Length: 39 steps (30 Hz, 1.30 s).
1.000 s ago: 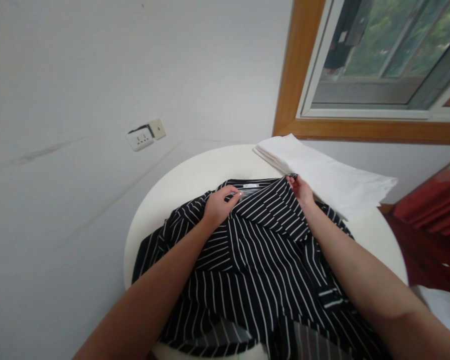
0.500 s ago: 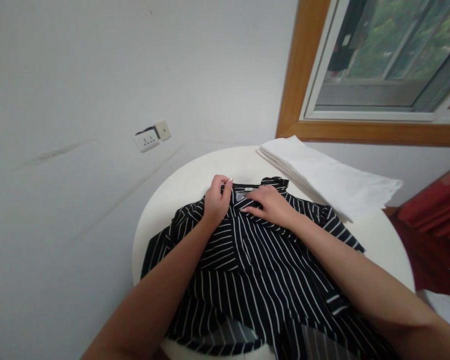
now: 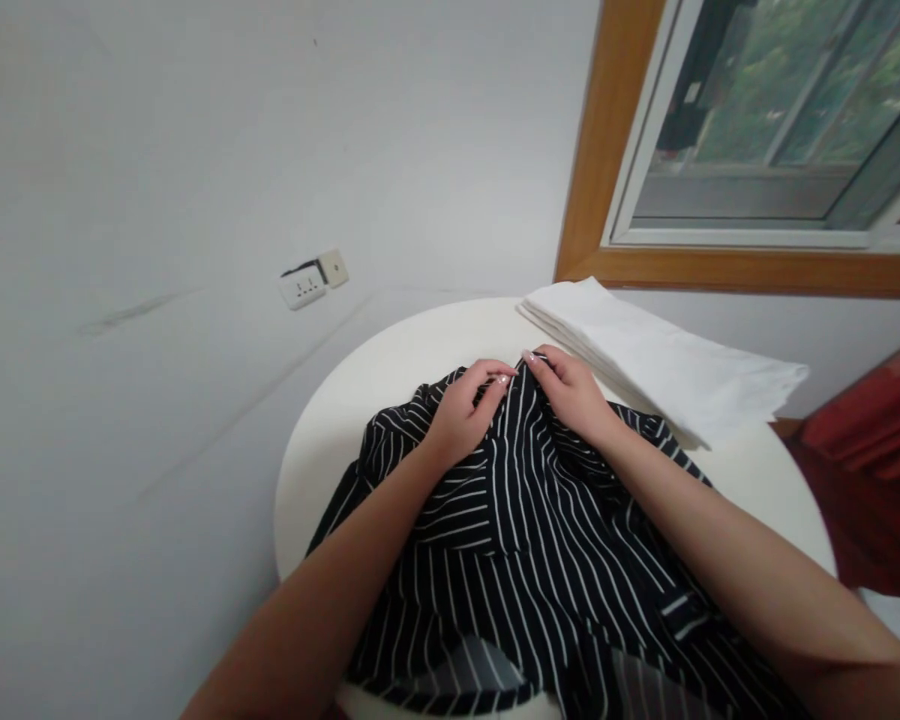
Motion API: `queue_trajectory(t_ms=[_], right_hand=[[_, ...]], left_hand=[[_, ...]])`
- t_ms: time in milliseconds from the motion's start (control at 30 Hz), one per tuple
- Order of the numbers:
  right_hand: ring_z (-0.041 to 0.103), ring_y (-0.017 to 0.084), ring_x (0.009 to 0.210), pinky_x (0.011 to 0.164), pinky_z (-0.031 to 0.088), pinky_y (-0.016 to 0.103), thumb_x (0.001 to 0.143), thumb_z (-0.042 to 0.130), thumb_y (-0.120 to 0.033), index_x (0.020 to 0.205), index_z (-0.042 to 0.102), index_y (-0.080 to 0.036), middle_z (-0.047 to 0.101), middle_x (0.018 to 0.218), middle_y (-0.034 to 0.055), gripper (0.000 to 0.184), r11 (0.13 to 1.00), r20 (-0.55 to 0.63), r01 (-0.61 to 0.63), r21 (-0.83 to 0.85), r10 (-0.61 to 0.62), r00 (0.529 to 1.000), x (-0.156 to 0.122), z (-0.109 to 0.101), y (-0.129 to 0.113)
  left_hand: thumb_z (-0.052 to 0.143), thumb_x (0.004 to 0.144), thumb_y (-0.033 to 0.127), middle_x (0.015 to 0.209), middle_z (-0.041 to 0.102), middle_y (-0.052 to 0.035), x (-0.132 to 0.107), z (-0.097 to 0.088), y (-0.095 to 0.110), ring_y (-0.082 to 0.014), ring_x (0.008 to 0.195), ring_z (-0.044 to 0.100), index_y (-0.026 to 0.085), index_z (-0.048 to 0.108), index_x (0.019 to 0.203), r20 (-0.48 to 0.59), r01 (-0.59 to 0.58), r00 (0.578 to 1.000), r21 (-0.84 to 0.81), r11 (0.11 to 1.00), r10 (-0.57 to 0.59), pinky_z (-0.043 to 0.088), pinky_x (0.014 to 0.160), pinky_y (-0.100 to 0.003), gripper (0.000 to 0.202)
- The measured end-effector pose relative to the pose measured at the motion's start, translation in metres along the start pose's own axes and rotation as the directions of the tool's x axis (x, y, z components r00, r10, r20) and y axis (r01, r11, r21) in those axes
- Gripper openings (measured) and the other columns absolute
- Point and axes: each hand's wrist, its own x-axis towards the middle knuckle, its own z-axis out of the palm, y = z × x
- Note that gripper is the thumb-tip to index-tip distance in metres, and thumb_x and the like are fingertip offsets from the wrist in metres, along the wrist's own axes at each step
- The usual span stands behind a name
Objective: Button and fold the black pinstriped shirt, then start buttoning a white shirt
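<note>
A black shirt with white stripes [image 3: 525, 560] lies spread over the round white table [image 3: 330, 430], its collar end away from me. My left hand [image 3: 469, 405] pinches the fabric at the collar, thumb against fingers. Close beside it, my right hand [image 3: 570, 390] grips the other side of the collar, which is lifted and drawn together between the two hands. The fingertips nearly meet there, and the inside of the neck is hidden. Near my body, the hem curls and shows a grey underside.
Folded white cloth [image 3: 660, 360] rests at the table's back right. Behind the table stands a white wall with a socket [image 3: 302, 287]. A wood-framed window [image 3: 600, 262] is at the right, with red fabric [image 3: 870, 420] below it.
My right hand has moved from lying over the neck opening to gripping the collar edge. My left hand has shifted right, and the collar is now pulled together and raised.
</note>
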Motion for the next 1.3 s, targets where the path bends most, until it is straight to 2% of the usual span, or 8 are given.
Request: queue_trajectory(t_ms=[200, 367, 500, 767, 900, 1000, 1167, 1300], right_hand=[[0.041, 0.014, 0.062, 0.062, 0.031, 0.03, 0.093, 0.044, -0.051, 0.069, 0.045, -0.022, 0.043, 0.063, -0.0034, 0.038, 0.999, -0.084, -0.042, -0.015, 0.041, 0.996, 0.002, -0.001, 0.008], [0.041, 0.014, 0.062, 0.063, 0.032, 0.029, 0.09, 0.047, -0.055, 0.066, 0.045, -0.022, 0.043, 0.061, -0.0036, 0.041, 0.996, -0.104, -0.067, 0.062, 0.073, 0.992, 0.002, 0.0, 0.012], [0.039, 0.013, 0.059, 0.06, 0.032, 0.027, 0.087, 0.049, -0.059, 0.064, 0.043, -0.022, 0.04, 0.059, -0.0047, 0.045, 0.976, -0.068, -0.147, 0.159, 0.159, 0.985, 0.002, 0.004, 0.018], [0.045, 0.013, 0.059, 0.059, 0.037, 0.025, 0.078, 0.06, -0.061, 0.068, 0.051, -0.022, 0.051, 0.062, -0.0047, 0.042, 0.856, 0.01, -0.296, 0.423, 0.323, 0.947, -0.001, 0.009, 0.019], [0.044, 0.013, 0.059, 0.06, 0.037, 0.026, 0.077, 0.061, -0.061, 0.068, 0.051, -0.022, 0.05, 0.062, -0.0046, 0.041, 0.837, 0.056, -0.318, 0.445, 0.328, 0.943, -0.002, 0.009, 0.014], [0.042, 0.012, 0.059, 0.06, 0.037, 0.026, 0.079, 0.058, -0.062, 0.066, 0.051, -0.022, 0.047, 0.06, -0.0047, 0.043, 0.894, 0.076, -0.265, 0.36, 0.255, 0.964, -0.002, 0.01, 0.013], [0.047, 0.014, 0.063, 0.065, 0.042, 0.028, 0.079, 0.059, -0.063, 0.064, 0.051, -0.022, 0.049, 0.059, -0.0029, 0.044, 0.925, 0.018, -0.201, 0.324, 0.206, 0.978, 0.005, 0.001, 0.016], [0.052, 0.016, 0.068, 0.069, 0.044, 0.029, 0.077, 0.06, -0.063, 0.067, 0.052, -0.024, 0.055, 0.063, -0.0019, 0.042, 0.9, -0.138, -0.168, 0.403, 0.241, 0.961, 0.015, -0.021, 0.017]], left_hand=[[0.046, 0.093, 0.031, 0.091, 0.061, -0.0032, -0.003, 0.018, -0.012, -0.0145, 0.083, 0.058, 0.02, 0.048, 0.112, 0.216, 0.29, 0.951, -0.392, 0.873, -0.22, 0.049, 0.08, -0.029, 0.022], [0.044, 0.094, 0.031, 0.1, 0.066, -0.0059, -0.001, 0.019, -0.024, -0.019, 0.096, 0.061, 0.019, 0.055, 0.114, 0.289, 0.353, 0.924, -0.405, 0.843, -0.248, 0.05, 0.09, -0.034, 0.026], [0.045, 0.093, 0.034, 0.109, 0.067, -0.0065, -0.001, 0.013, -0.017, -0.0207, 0.105, 0.06, 0.019, 0.063, 0.109, 0.256, 0.276, 0.946, -0.325, 0.905, -0.197, 0.046, 0.099, -0.037, 0.029], [0.058, 0.085, 0.034, 0.098, 0.068, -0.0069, -0.003, 0.019, -0.023, -0.0157, 0.088, 0.063, 0.017, 0.064, 0.102, 0.105, 0.17, 0.984, -0.291, 0.942, -0.145, 0.052, 0.084, -0.032, 0.025], [0.061, 0.083, 0.036, 0.087, 0.068, -0.0036, -0.002, 0.02, -0.022, -0.014, 0.078, 0.062, 0.018, 0.066, 0.093, 0.031, 0.153, 0.988, -0.209, 0.966, -0.149, 0.052, 0.078, -0.03, 0.021], [0.064, 0.081, 0.038, 0.078, 0.067, -0.0009, -0.002, 0.02, -0.017, -0.0125, 0.07, 0.059, 0.018, 0.065, 0.088, 0.023, 0.191, 0.981, -0.197, 0.962, -0.19, 0.049, 0.069, -0.027, 0.021], [0.063, 0.082, 0.04, 0.058, 0.054, 0.0046, -0.001, 0.015, -0.02, -0.0093, 0.052, 0.046, 0.019, 0.061, 0.078, -0.04, 0.257, 0.963, -0.157, 0.954, -0.266, 0.041, 0.056, -0.023, 0.021], [0.056, 0.087, 0.043, 0.062, 0.057, 0.0027, 0.0, 0.006, -0.038, -0.0124, 0.061, 0.054, 0.019, 0.059, 0.076, -0.096, 0.289, 0.951, -0.065, 0.955, -0.295, 0.045, 0.065, -0.025, 0.026]])
